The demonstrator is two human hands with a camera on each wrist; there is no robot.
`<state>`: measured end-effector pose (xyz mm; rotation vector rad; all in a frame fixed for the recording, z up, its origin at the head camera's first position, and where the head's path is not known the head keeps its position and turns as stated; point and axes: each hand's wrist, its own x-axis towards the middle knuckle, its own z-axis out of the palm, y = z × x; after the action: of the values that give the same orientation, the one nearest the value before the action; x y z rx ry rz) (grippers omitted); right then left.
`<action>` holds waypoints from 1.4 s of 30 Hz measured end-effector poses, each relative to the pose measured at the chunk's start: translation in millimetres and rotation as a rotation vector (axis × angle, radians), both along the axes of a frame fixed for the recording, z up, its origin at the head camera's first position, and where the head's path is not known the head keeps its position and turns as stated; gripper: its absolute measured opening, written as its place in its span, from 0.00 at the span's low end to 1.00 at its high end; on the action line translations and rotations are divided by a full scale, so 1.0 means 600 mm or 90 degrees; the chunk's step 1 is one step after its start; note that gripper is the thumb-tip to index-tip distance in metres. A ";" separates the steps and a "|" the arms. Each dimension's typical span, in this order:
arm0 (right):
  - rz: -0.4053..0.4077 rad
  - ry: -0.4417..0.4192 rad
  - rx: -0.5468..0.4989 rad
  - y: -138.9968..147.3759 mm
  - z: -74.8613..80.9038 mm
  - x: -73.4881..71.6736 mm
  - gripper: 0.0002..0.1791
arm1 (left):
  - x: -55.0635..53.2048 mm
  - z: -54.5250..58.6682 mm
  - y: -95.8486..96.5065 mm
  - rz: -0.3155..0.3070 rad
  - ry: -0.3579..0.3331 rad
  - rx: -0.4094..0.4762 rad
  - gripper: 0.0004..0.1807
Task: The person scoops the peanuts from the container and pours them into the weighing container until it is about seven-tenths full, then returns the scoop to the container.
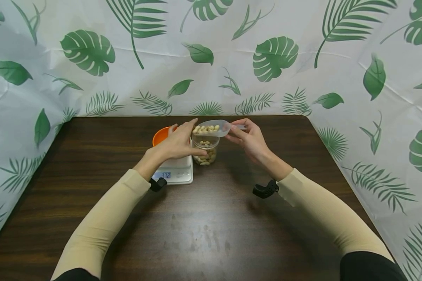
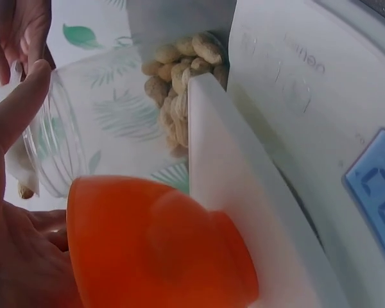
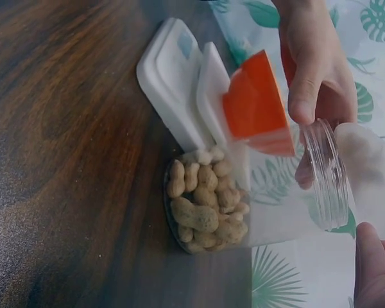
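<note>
My right hand pinches the handle of a translucent scoop. Peanuts in their shells lie in the scoop, which is held over the mouth of a clear jar. With thumb and fingers on either side of the rim, my left hand holds the jar near its top. More peanuts fill the jar's lower part, seen through its wall in both wrist views. Left of the jar, an orange bowl is partly hidden behind the left hand in the head view.
A white digital scale with a lit display stands beside the jar, and the orange bowl sits on its white platform. The dark wooden table reaches back to a leaf-patterned sheet.
</note>
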<state>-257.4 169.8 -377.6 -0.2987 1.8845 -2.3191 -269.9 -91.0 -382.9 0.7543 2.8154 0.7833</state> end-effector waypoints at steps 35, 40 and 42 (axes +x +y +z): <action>0.023 0.015 0.025 -0.054 0.024 -0.022 0.05 | 0.031 -0.014 -0.134 0.111 0.008 0.058 0.61; 0.029 0.025 0.050 -0.066 0.025 -0.027 0.06 | 0.032 -0.018 -0.141 0.101 -0.028 0.036 0.65; 0.033 0.024 0.055 -0.071 0.025 -0.029 0.06 | 0.032 -0.021 -0.143 0.101 -0.038 0.030 0.65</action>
<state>-274.6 127.1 -362.5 -0.3798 1.9644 -2.2064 -250.6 -176.8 -395.4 0.5098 2.8375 0.8834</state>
